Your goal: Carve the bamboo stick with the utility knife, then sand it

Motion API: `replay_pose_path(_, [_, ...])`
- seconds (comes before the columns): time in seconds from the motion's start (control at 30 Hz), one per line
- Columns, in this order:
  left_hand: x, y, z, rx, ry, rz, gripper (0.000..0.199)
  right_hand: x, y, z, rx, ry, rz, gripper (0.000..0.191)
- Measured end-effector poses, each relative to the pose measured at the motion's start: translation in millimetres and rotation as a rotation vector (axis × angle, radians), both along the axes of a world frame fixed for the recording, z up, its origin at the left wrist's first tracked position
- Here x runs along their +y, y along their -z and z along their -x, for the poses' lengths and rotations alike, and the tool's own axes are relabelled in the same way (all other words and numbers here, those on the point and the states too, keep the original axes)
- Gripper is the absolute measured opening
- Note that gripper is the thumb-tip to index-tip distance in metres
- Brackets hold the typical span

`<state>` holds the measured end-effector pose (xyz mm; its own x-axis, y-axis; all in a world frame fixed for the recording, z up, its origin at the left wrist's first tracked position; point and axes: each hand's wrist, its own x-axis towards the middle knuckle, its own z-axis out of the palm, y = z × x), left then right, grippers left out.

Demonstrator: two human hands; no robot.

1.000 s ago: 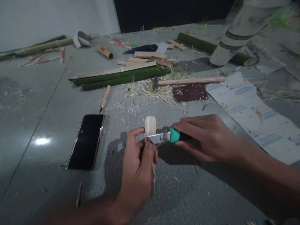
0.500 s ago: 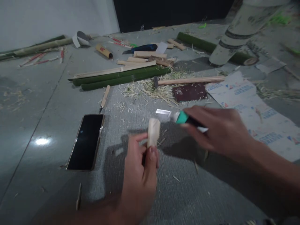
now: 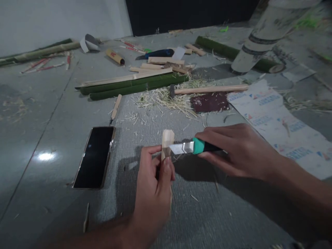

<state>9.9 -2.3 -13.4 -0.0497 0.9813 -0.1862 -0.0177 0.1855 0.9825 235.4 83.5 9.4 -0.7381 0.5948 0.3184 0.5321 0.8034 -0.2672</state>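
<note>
The left hand (image 3: 153, 186) pinches the pale strip (image 3: 168, 138); right hand (image 3: 233, 148) grips the cutter (image 3: 198, 146) at strip's three o'clock. It seems paring; next stroke calls for shallow, steady angle.

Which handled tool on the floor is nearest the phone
The small wooden-handled tool, its tip by the phone; the hammer and blue tool lie farther off.

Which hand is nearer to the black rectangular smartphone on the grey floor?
Left. The left hand is right of the smartphone; the right hand is farther right, beyond the left.
</note>
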Motion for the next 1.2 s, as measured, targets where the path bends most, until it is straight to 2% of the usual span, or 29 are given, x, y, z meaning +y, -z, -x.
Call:
replay_pose_path(0.13, [0, 1.1, 0, -0.02, 0.007, -0.006, 0.011, -2, 0.6, 1, -0.058, -0.019, 0.013, 0.021])
replay_pose_path(0.23, [-1, 0.4, 1, -0.007, 0.015, 0.006, 0.011, -2, 2.5, 0, -0.058, 0.02, -0.065, 0.021])
replay_pose_path(0.3, [-2, 0.1, 2, 0.004, 0.019, 0.008, 0.011, 2, 3.5, -3, -0.06, 0.157, -0.145, 0.021])
replay_pose_path(0.4, [-6, 0.2, 2, 0.001, 0.043, 0.018, 0.012, 14, 3.6, -13, -0.068, 0.565, -0.234, 0.03])
replay_pose_path(0.43, [-6, 0.1, 2, -0.001, 0.058, 0.025, 0.012, 18, 3.3, -17, -0.064, 0.659, -0.226, 0.031])
replay_pose_path(0.5, [-5, -1.1, 2, 0.008, 0.048, 0.019, 0.011, 24, 2.8, -22, -0.037, 0.734, -0.196, 0.03])
replay_pose_path(0.67, [5, -7.5, 1, -0.013, 0.002, 0.08, 0.006, 21, 3.5, -17, 0.007, 0.638, -0.149, 0.027])
replay_pose_path(0.77, [8, -9.2, 1, -0.021, 0.001, 0.119, 0.009, 17, 4.3, -12, 0.067, 0.573, -0.138, 0.031])
replay_pose_path(0.9, [8, -8.9, 3, -0.031, 0.007, 0.116, 0.011, 19, 4.3, -13, 0.129, 0.561, -0.117, 0.033])
replay_pose_path(1.13, [10, -8.4, 4, -0.124, 0.031, 0.148, 0.017, 16, 4.9, -10, 0.206, 0.549, 0.051, 0.039])
replay_pose_path(1.2, [10, -8.5, 3, -0.184, 0.079, 0.158, 0.021, 12, 4.2, -6, 0.272, 0.554, 0.169, 0.037])
